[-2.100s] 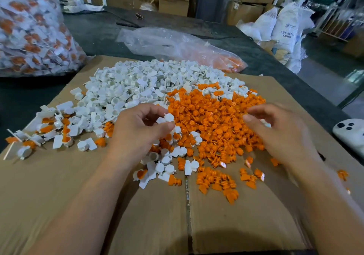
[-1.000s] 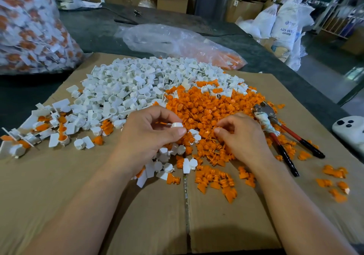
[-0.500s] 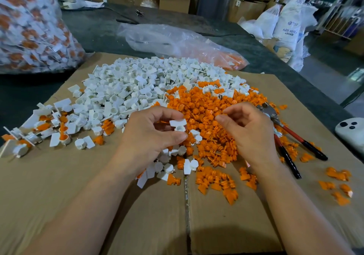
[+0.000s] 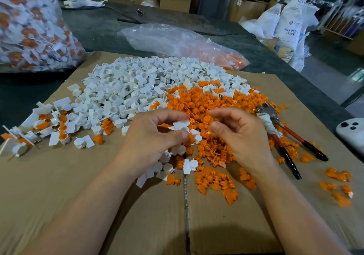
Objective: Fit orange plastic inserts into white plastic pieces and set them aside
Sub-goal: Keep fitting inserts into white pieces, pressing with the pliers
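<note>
A heap of white plastic pieces (image 4: 128, 89) lies on a cardboard sheet (image 4: 59, 185), with a heap of orange inserts (image 4: 206, 101) to its right. My left hand (image 4: 149, 140) pinches one white piece (image 4: 181, 125) between thumb and fingers, just above the orange heap. Close to its right, my right hand (image 4: 240, 136) has curled fingers, and thumb and forefinger pinch what looks like a small orange insert (image 4: 205, 119) next to the white piece. Fitted white-and-orange pieces (image 4: 61, 134) lie at the sheet's left edge.
Red-and-black handled pliers (image 4: 285, 136) lie right of my right hand among scattered orange inserts (image 4: 338, 176). A clear bag with orange inserts (image 4: 177, 39) lies behind the heaps. A large bag of fitted pieces (image 4: 29, 28) stands far left. A white device (image 4: 352, 132) sits at the right edge.
My right hand dipped into the orange heap, then rose and came toward my left hand. My left hand kept its white piece and turned it slightly.
</note>
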`<state>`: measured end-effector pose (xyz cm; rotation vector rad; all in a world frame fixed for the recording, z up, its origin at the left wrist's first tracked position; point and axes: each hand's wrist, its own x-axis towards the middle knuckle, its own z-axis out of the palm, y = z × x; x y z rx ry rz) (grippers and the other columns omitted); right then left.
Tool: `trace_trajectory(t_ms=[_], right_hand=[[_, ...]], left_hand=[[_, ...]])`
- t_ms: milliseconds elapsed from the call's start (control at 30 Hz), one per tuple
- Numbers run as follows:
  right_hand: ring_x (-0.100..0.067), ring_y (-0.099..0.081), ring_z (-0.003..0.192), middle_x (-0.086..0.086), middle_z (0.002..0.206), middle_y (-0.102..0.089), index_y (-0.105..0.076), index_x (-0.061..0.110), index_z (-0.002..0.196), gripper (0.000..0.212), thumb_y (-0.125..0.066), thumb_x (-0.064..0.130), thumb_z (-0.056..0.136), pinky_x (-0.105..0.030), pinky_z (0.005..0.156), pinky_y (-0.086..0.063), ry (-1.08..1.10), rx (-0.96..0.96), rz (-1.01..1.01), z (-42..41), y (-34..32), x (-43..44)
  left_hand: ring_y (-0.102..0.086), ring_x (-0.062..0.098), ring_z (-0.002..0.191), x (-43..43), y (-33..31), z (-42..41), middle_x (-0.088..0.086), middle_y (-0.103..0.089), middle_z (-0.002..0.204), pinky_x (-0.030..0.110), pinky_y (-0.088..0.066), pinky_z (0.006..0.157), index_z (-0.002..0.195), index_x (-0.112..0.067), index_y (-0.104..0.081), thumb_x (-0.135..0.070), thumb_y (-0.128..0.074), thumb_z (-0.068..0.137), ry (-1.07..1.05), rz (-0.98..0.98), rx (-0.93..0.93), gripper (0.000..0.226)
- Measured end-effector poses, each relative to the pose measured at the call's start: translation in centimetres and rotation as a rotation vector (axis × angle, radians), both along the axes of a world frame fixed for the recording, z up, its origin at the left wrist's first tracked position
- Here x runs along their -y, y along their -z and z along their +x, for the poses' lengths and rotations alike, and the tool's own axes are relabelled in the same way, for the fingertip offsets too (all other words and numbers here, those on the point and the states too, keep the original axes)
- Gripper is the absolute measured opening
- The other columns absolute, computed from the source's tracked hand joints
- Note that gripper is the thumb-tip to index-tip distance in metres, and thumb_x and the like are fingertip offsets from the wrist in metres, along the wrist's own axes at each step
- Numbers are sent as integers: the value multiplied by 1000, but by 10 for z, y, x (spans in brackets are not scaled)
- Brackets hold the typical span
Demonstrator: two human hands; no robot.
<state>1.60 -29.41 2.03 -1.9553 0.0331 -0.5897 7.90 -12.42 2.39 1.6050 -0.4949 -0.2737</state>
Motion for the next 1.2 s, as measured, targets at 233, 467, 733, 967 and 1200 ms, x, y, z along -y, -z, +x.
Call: trace_trajectory(t_ms=[233,467,733,967,1200], right_hand=[[-13,-64,85,1,91,-64,-62,34,88,36,-61,-1,83,-29,76,-54,-44,3,-56,-1,-1,-6],[-4,-65,72,4,82,-56,-61,29,95,38,-58,-7,82,-18,68,-53,-115,24,7,-2,-1,-12],[-10,-63,68,12,73,-63,-61,28,82,34,-68,-5,75,-31,66,-57,-56,52,104,-4,-2,-14],[-3,-58,65,14,70,-62,-61,29,79,26,-71,6,71,-26,63,-54,-42,53,63,-3,0,-17],[-3,-55,57,13,68,-60,-57,31,75,23,-68,12,68,-30,52,-53,-4,60,34,-1,2,-20]], left_hand=[[-52,12,51,1,0,0,-4,-63,73,23,-49,47,76,-33,-71,-12,-81,62,28,13,-36,28],[-57,9,50,3,-3,-2,-13,-64,71,25,-46,42,75,-37,-69,-8,-81,62,19,27,-44,34],[-55,1,53,5,-3,-3,-14,-66,75,14,-42,42,79,-35,-67,-5,-79,65,6,-3,-22,35],[-51,-4,46,5,-4,-5,-25,-57,56,10,-39,39,77,-30,-65,0,-80,63,33,10,14,37],[-55,-2,45,6,-3,-6,-16,-60,51,9,-38,39,80,-26,-65,2,-75,70,58,-38,34,31]])
